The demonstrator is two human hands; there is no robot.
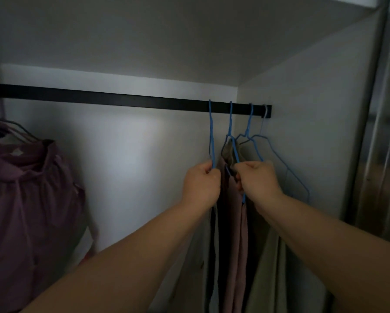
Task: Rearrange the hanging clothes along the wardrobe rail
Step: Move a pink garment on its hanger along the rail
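- The wardrobe wall (pixel 133 168) is pale; a black rail (pixel 112 98) runs across it to the right side panel (pixel 313 123).
- A purple garment (pixel 26 211) hangs at the rail's left end, on dark hangers that are partly out of frame.
- Pink and greenish clothes (pixel 234 245) hang bunched near the rail's right end, well apart from the purple one.
- The left hand (pixel 200 185) is curled tight around the leftmost blue hanger (pixel 211 141).
- The right hand (pixel 258 179) is closed in a fist on the wire of the next blue hanger (pixel 231 134).
- A bare blue hanger (pixel 286 170) hangs at the rail's right end, beside the panel.
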